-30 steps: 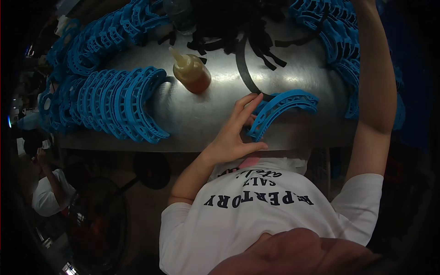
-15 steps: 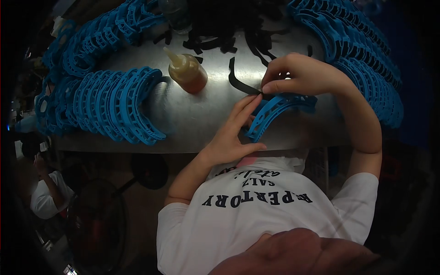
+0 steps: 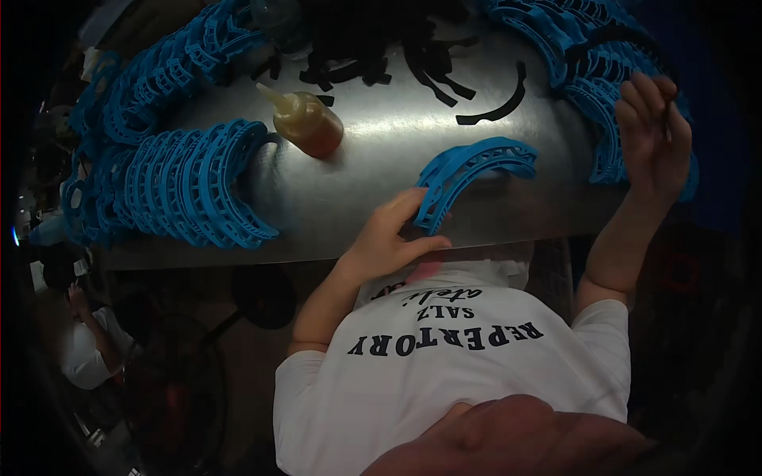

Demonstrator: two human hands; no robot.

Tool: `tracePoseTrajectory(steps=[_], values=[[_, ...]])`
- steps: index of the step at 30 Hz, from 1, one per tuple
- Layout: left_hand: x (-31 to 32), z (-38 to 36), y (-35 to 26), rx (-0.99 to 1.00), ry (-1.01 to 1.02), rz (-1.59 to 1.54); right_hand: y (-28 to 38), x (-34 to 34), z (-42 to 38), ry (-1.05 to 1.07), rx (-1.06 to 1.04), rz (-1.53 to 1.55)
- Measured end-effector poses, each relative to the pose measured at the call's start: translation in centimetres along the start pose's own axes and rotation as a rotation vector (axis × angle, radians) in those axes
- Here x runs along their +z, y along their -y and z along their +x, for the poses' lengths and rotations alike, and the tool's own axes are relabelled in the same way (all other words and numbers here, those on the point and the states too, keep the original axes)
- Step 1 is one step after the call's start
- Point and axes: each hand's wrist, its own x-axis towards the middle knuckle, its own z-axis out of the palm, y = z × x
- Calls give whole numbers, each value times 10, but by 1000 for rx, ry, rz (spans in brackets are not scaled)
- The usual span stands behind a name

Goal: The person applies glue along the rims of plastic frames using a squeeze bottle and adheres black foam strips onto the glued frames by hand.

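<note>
My left hand [image 3: 390,234] grips the left end of a curved blue plastic frame [image 3: 468,163], fingers behind it and thumb near the table's front edge. The frame arches over the metal table with its open side toward me. My right hand [image 3: 655,131] is raised at the right, in front of the stacked blue frames, with its fingers closed. A thin black strip [image 3: 619,33] curves from its fingertips over the stack; part of it is hard to make out against the dark pieces. Another curved black strip [image 3: 508,107] lies on the table.
Rows of blue frames [image 3: 186,182] stand at the left, and more blue frames [image 3: 548,40] at the right. A squeeze bottle [image 3: 311,125] with amber liquid stands left of centre. Black strips [image 3: 373,47] are heaped at the back. Another person [image 3: 91,341] is at far left.
My right hand has moved away from the blue frame to the right, taking the black strip with it. My left hand stays on the frame. The strip on the table is now uncovered.
</note>
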Motion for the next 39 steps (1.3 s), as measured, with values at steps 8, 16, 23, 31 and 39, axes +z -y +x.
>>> tracePoseTrajectory(steps=[8, 16, 23, 31, 39], values=[[6, 9, -34, 293, 89, 275, -64, 66, -93, -83, -236, -491], [4, 27, -72, 304, 185, 304, -102, 81, -81, -114, -118, -777], [9, 25, -79, 241, 123, 309, -99, 80, -71, -99, -158, -810], [12, 25, -88, 181, 112, 252, -98, 79, -68, -89, -174, -857], [19, 25, -85, 153, 62, 194, -98, 74, -69, -25, -224, -1012]])
